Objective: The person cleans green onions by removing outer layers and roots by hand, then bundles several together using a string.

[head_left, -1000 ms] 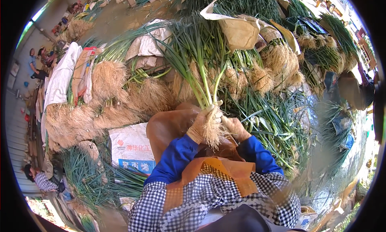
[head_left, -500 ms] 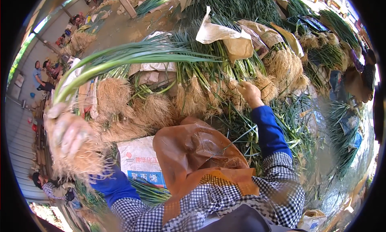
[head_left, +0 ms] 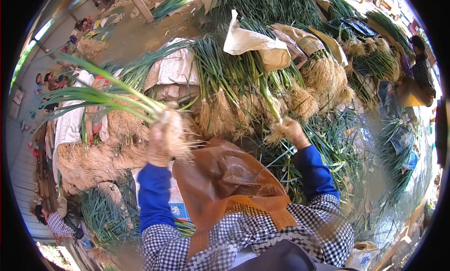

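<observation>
My left hand (head_left: 161, 140) is closed round the white root ends of a bunch of green onions (head_left: 129, 96), its long green leaves trailing to the left and blurred by motion. The pale roots hang out on the right side of that hand. My right hand (head_left: 290, 131) pinches the white base of a single green onion (head_left: 268, 99), just above its roots; its leaves run up toward the pile. Behind both hands lies a row of rooted green onions (head_left: 222, 106) with straw-coloured roots toward me.
A brown apron (head_left: 225, 170) covers my lap, with a white printed sack (head_left: 177, 196) beside it. Loose leaves (head_left: 323, 149) lie at the right. A beige sheet (head_left: 255, 43) rests on the pile. Another person (head_left: 58, 221) sits at the lower left; someone else (head_left: 419, 69) is at the far right.
My left hand has swung right and inward with its bunch, whose leaves now point left. My right hand has come down and nearer, drawing a green onion out from the row.
</observation>
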Available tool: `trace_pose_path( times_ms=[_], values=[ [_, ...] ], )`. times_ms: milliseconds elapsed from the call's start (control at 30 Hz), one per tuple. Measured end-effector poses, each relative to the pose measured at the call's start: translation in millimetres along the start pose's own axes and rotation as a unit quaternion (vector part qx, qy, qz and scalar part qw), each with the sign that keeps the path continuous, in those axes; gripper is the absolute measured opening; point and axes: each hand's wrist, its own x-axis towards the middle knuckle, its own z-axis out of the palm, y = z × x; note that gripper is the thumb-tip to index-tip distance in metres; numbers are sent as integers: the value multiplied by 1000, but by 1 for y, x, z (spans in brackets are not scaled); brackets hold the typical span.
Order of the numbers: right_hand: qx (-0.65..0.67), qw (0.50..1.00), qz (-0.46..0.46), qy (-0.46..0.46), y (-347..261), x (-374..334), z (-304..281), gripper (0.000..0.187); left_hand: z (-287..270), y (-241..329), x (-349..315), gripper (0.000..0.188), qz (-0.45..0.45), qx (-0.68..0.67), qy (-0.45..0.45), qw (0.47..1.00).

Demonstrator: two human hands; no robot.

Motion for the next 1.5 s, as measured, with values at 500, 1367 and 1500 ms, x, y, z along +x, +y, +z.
trace_pose_path(
  times_ms=[500, 1367, 1500],
  values=[
    [29, 998, -40, -25, 35, -50, 3, 50, 92, -241, -92, 27, -428, -378, -16, 820],
    [541, 837, 51, -64, 62, 52, 111, 30, 67, -263, -106, 33, -397, -374, -2, 838],
    [88, 989, -82, 87, 147, 97, 104, 16, 91, -273, -101, 31, -403, -354, -21, 844]
  ],
)
